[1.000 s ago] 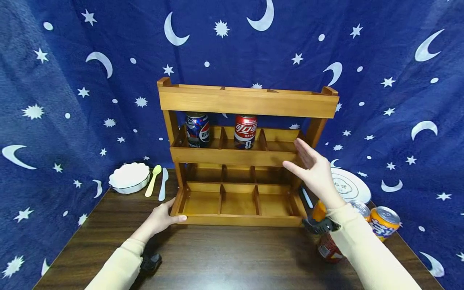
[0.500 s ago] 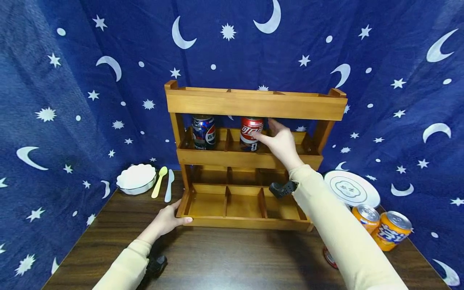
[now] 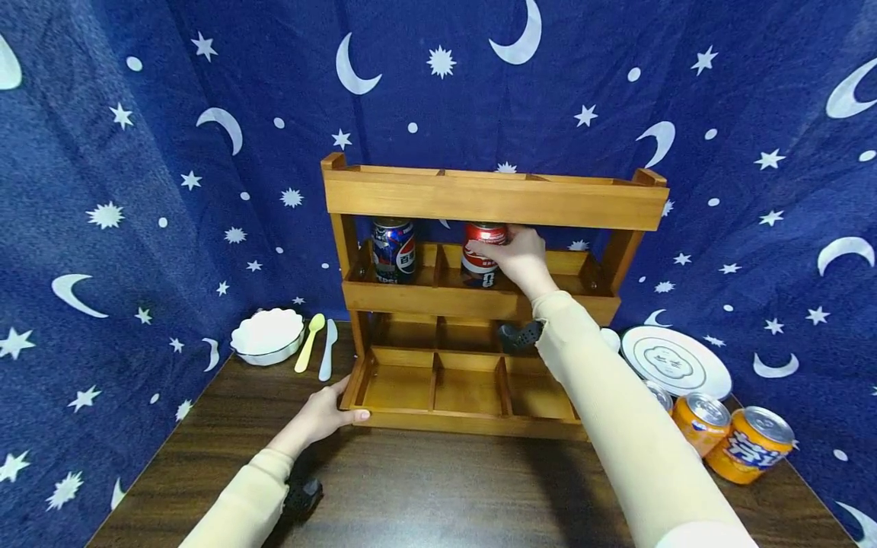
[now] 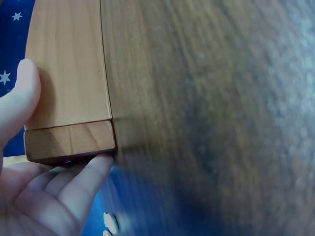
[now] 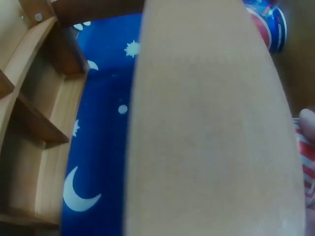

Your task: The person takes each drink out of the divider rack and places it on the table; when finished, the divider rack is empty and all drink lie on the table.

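Red-painted metal catches the eye first: a single red can (image 3: 479, 266) stands just above the centre of the frame, in the middle compartment of the middle tier of a wooden rack (image 3: 438, 299); the right hand (image 3: 522, 257) has it between thumb and fingers, the thumb across its front and the fingers at its right side, spread about as wide as the can; the left hand (image 3: 325, 411), lower left of centre, clasps the rack's front corner between thumb and fingers — a steadying hold, it seems. The step in hand looks like gripping the can or settling it in place; which of the two, and whether its base bears on the tier, I cannot tell; the next move seems to call for a level wrist, clear of the wood above and in front. Counted: three tiers; three front compartments in the lowest; one blue can (image 3: 392, 255) in the middle tier's left compartment; at right, two orange cans (image 3: 750, 449), one more can (image 3: 659, 394) half behind the right sleeve (image 3: 626, 411), and one white plate (image 3: 715, 374); at left, one scalloped bowl (image 3: 272, 355), one yellow spoon (image 3: 310, 345), one pale blue knife (image 3: 328, 352).
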`<state>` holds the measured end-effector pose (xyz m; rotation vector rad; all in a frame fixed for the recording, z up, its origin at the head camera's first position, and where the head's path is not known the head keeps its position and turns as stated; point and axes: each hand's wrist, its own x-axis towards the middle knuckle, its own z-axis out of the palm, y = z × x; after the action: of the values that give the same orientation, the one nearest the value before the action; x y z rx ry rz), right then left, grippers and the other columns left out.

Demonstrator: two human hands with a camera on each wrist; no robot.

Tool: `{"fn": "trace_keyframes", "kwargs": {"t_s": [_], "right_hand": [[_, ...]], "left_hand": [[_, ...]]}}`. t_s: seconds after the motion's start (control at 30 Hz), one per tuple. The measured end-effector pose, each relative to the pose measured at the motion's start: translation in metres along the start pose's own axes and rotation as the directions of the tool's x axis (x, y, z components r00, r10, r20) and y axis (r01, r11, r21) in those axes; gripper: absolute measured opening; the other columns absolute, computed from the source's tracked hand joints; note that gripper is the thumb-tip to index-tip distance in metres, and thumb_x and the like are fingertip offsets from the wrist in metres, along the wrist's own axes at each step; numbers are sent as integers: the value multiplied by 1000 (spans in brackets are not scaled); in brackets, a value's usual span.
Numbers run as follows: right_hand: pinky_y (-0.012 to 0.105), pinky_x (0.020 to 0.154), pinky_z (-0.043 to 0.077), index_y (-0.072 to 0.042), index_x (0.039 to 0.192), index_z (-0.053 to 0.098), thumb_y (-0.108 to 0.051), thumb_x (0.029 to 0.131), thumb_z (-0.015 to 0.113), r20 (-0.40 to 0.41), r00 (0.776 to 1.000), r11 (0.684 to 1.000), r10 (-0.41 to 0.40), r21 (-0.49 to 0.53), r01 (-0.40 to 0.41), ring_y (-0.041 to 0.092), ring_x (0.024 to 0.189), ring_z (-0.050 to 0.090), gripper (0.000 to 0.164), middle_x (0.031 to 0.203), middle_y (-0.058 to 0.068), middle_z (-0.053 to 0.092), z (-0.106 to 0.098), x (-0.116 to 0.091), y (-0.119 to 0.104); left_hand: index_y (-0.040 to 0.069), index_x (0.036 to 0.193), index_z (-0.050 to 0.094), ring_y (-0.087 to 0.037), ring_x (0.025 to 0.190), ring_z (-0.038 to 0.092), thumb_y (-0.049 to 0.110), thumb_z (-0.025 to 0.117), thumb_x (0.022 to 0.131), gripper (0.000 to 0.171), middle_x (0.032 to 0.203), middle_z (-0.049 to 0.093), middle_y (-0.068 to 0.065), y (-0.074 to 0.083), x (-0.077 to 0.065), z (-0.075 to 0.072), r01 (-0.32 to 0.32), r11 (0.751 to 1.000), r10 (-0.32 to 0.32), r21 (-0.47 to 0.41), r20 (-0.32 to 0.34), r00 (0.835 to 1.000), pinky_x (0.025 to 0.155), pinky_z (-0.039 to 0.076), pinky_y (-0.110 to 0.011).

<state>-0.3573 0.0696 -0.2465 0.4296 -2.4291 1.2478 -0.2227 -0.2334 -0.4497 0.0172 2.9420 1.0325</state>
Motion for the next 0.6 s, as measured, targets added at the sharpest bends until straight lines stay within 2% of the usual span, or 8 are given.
{"fn": "trace_keyframes", "kwargs": {"t_s": [0.13, 0.23, 0.33, 0.4, 0.6], "right_hand": [[29, 72, 50, -17, 108, 60, -45, 65, 73, -28, 997, 995, -71, 75, 73, 11, 83, 63, 53, 97, 0, 67, -2, -12, 8], [23, 75, 50, -24, 111, 56, -43, 64, 74, -67, 986, 977, -151, 141, 159, 6, 89, 62, 54, 103, -4, 65, -4, -27, 10], [20, 81, 47, -25, 116, 53, -35, 64, 75, -140, 961, 941, -238, 213, 264, 5, 100, 58, 57, 111, -2, 61, -8, -43, 6], [20, 85, 45, -21, 120, 52, -27, 65, 76, -195, 940, 916, -279, 241, 322, 8, 106, 56, 61, 115, 3, 59, -12, -56, -3], [22, 85, 46, -6, 124, 48, -4, 64, 75, -320, 871, 842, -372, 279, 462, 15, 106, 56, 66, 118, 10, 57, -34, -87, -29]], "left_hand": [[6, 135, 34, -38, 109, 50, 47, 70, 65, 89, 119, 54, -22, 2, -1, 2, 6, 1000, -6, -8, 13, 1000, 89, 38, -51], [6, 135, 34, -37, 109, 51, 48, 70, 65, 89, 119, 54, -21, 3, -2, 2, 5, 1000, -5, -5, 18, 1000, 89, 38, -51], [5, 135, 34, -36, 108, 51, 47, 70, 66, 88, 118, 55, -21, 3, -2, 0, -1, 1000, 2, -5, 14, 1000, 89, 39, -50], [5, 134, 34, -36, 108, 51, 47, 70, 66, 88, 118, 55, -22, 3, -1, -1, -3, 1000, 3, -6, 9, 1000, 89, 39, -50], [5, 135, 33, -36, 108, 52, 48, 69, 66, 89, 118, 55, -21, 0, 0, 0, -6, 1000, 6, -14, 12, 1000, 89, 39, -50]]}}
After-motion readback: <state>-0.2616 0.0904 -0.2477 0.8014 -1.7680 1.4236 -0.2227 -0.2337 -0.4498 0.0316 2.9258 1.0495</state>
